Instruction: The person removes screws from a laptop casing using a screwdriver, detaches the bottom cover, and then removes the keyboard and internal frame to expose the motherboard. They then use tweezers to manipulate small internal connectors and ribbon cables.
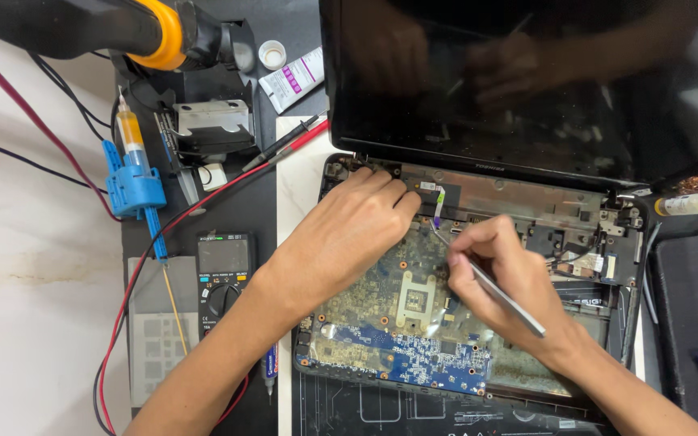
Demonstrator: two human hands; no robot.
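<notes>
An opened laptop base (607, 242) lies before me with its dusty motherboard (414, 339) exposed and its dark screen (486, 81) tilted back. My left hand (349, 234) rests palm down on the upper left of the board, fingertips touching a small flat ribbon cable (436, 202) near the hinge. My right hand (502, 274) grips metal tweezers (498, 295) like a pen, their tip pointing up-left toward the same ribbon cable.
A black multimeter (224, 270) with red and black leads lies left of the laptop. A yellow flux syringe in a blue holder (133, 173), a white tube (291, 78), a small cap (272, 54), a grey stencil plate (155, 339) and a small bottle (692, 204) surround it.
</notes>
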